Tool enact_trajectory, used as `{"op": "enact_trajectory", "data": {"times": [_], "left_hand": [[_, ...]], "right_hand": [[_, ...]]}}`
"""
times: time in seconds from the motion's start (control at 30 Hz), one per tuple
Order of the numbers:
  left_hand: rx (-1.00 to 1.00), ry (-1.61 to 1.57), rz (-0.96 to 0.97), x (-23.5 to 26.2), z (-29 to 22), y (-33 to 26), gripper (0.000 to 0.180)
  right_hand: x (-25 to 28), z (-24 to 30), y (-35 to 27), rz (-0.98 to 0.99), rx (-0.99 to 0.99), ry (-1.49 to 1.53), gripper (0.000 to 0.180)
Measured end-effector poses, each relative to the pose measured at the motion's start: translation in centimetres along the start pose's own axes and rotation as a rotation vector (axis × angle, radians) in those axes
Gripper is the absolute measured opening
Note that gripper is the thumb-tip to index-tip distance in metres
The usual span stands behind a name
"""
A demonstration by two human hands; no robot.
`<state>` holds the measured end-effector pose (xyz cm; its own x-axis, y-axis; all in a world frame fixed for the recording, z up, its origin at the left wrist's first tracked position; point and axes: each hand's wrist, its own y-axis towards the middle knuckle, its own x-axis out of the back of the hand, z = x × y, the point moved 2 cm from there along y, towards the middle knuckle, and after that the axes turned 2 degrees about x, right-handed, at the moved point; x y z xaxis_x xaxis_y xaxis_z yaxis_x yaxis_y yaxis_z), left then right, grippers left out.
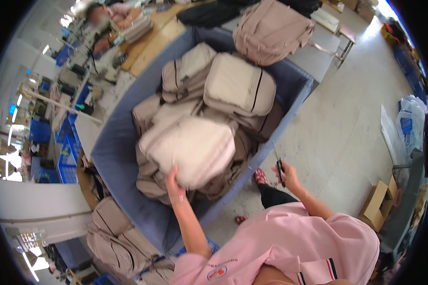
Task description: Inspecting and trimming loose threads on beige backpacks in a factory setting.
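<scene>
A beige backpack (195, 147) lies on top of a heap of similar bags inside a large blue fabric-lined bin. My left hand (176, 187) grips its near edge, thumb on top and the other fingers hidden underneath. Out past the bin's right side, my right hand (289, 175) is closed around black-handled scissors (280, 172), with the thin metal blades pointing up and away from me. Further back in the heap rest two more beige backpacks, one with a dark zip line (240, 85) and another (188, 71) to its left.
The blue bin (114, 142) has raised padded walls. A pinkish-brown backpack (273, 33) sits at its far end, and more bags (111, 232) lie at lower left. Another person (123, 16) works at a far-left table. At right stand a cardboard box (378, 204) and a stool (346, 40).
</scene>
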<state>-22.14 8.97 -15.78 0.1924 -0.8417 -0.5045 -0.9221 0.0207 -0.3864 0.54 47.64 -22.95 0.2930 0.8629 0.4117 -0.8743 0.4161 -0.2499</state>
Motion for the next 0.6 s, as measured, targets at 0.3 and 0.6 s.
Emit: {"op": "enact_trajectory", "data": {"times": [0.3,0.6], "left_hand": [[0.201,0.16,0.054,13.5,3.5,-23.3,0.048],[0.02,0.207,-0.304,19.7,10.5,-32.9,0.07]], "right_hand": [[-7.1,11.2,-4.8,0.183,-0.037,0.541,0.036],[-10.9,9.2,-11.7,0.316,0.074,0.15,0.042]]}}
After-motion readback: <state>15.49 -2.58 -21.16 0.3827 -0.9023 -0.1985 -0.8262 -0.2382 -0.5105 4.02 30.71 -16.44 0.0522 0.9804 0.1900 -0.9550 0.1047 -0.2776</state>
